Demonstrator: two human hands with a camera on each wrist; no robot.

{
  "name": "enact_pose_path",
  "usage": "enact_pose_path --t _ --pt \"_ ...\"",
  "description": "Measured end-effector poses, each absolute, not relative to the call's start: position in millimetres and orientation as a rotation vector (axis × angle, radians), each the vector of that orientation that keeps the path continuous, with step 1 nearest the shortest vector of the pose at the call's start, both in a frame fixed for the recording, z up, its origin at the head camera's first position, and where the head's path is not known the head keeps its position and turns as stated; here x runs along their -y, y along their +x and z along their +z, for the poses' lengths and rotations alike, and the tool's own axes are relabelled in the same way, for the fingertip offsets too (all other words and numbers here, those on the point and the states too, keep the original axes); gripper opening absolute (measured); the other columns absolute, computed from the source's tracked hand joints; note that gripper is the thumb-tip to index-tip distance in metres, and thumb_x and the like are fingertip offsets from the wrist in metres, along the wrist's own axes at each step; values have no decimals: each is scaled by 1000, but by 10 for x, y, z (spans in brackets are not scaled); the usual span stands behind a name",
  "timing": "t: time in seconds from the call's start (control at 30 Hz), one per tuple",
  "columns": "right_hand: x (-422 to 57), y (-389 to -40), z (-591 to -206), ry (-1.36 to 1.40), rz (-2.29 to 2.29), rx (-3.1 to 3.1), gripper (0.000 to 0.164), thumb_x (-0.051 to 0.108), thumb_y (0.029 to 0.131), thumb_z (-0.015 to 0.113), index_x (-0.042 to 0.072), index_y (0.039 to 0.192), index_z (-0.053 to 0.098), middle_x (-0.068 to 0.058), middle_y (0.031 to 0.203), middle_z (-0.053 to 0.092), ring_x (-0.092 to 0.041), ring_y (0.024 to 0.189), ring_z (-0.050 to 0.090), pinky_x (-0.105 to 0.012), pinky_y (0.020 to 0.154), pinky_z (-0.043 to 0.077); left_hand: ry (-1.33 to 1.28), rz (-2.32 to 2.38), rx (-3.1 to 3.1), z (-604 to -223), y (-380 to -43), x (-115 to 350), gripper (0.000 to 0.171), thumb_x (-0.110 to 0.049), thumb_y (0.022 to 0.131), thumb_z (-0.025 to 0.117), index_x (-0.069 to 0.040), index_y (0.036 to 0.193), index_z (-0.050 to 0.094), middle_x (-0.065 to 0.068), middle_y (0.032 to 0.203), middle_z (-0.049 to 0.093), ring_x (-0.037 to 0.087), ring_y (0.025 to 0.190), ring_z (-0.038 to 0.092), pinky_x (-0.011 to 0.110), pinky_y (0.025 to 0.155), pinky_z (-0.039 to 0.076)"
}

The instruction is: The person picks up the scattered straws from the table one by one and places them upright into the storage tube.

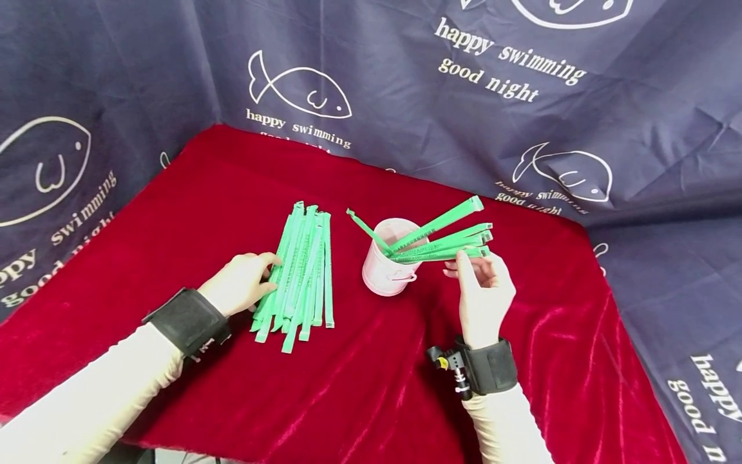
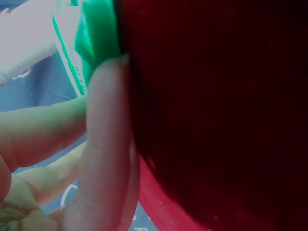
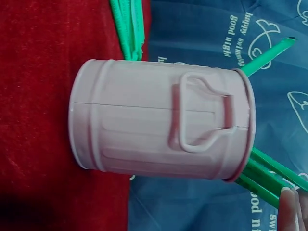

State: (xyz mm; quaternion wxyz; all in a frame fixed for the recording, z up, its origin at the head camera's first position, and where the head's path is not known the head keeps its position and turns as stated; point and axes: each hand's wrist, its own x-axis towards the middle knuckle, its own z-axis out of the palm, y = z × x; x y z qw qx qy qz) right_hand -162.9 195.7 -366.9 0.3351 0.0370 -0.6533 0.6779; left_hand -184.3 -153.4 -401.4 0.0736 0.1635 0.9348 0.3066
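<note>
A pile of long green stick packets [image 1: 301,264] lies on the red cloth, left of a small pink bucket [image 1: 382,274]. At the pile's left edge, my left hand [image 1: 246,277] touches the packets with thumb and fingertips, which stand a little apart. The bucket stands upright, and several green stick packets [image 1: 440,241] lean out over its right rim. One thin packet [image 1: 365,227] tilts out to the left. With thumb and fingers, my right hand [image 1: 487,290] pinches the outer ends of the lowest right-leaning packets. The right wrist view shows the bucket's handle [image 3: 185,115].
Red velvet cloth [image 1: 359,386] covers the table in soft folds. Blue curtains [image 1: 394,96] printed with white fish and lettering hang behind and at both sides. Each wrist wears a black band [image 1: 493,367].
</note>
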Motion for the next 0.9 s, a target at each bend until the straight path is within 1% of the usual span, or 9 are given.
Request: enact_pose_path --t 0.1,0.2,0.27,0.4,0.47,0.53,0.63,0.7,0.9 --pt "-1947 -1644 -3692 101 1782 1710 11 -1 89 67 8 85 62 2 74 73 -9 63 71 -24 63 59 491 932 -2808 -4009 -1848 1539 42 3 88 66 9 126 50 28 98 61 13 49 58 25 44 51" --pt "-1941 -1651 -3711 94 1787 1725 7 1 89 68 4 86 62 2 74 73 -8 63 71 -24 63 59 488 940 -2826 -3994 -1848 1532 43 2 88 66 9 127 50 28 99 63 14 53 59 26 45 50" --pt "-1942 -1652 -3722 85 1776 1746 6 2 89 69 3 88 63 1 74 73 -8 63 72 -25 63 59 497 927 -2864 -3984 -1846 1520 43 1 87 66 8 127 51 26 97 64 17 58 60 27 47 51" --pt "-1947 -1653 -3740 75 1748 1776 7 3 89 69 1 91 63 2 74 72 -8 65 72 -25 64 60 529 869 -2970 -3966 -1839 1482 41 -2 87 66 9 124 55 19 94 65 26 75 63 38 65 54" --pt "-1951 -1653 -3748 79 1752 1766 9 2 89 69 4 93 61 3 75 72 -9 65 72 -25 64 60 548 834 -3010 -3964 -1837 1460 41 -3 87 66 10 124 57 17 94 65 29 82 62 42 74 54" --pt "-1949 -1653 -3750 92 1777 1731 14 0 88 69 7 94 59 3 76 72 -12 65 73 -27 63 60 564 822 -3030 -3963 -1834 1443 40 -3 87 66 11 123 58 17 95 64 31 88 62 45 79 54" --pt "-1944 -1654 -3752 115 1824 1663 23 -3 86 69 9 97 53 1 80 74 -15 65 73 -28 62 60 596 838 -3044 -3957 -1826 1428 37 -3 87 66 12 121 59 20 97 62 31 88 62 45 79 54" --pt "-1942 -1652 -3749 132 1848 1624 26 -4 86 69 9 99 51 -1 82 74 -16 65 73 -29 61 60 602 882 -3044 -3949 -1818 1423 36 -2 88 66 11 120 59 22 99 61 31 88 61 45 78 54" --pt "-1938 -1634 -3725 162 1832 1595 24 -3 86 70 11 96 53 -4 82 74 -16 65 73 -31 63 60 591 1044 -3029 -3913 -1812 1388 32 -5 90 61 4 121 58 19 103 59 26 83 58 40 73 50"
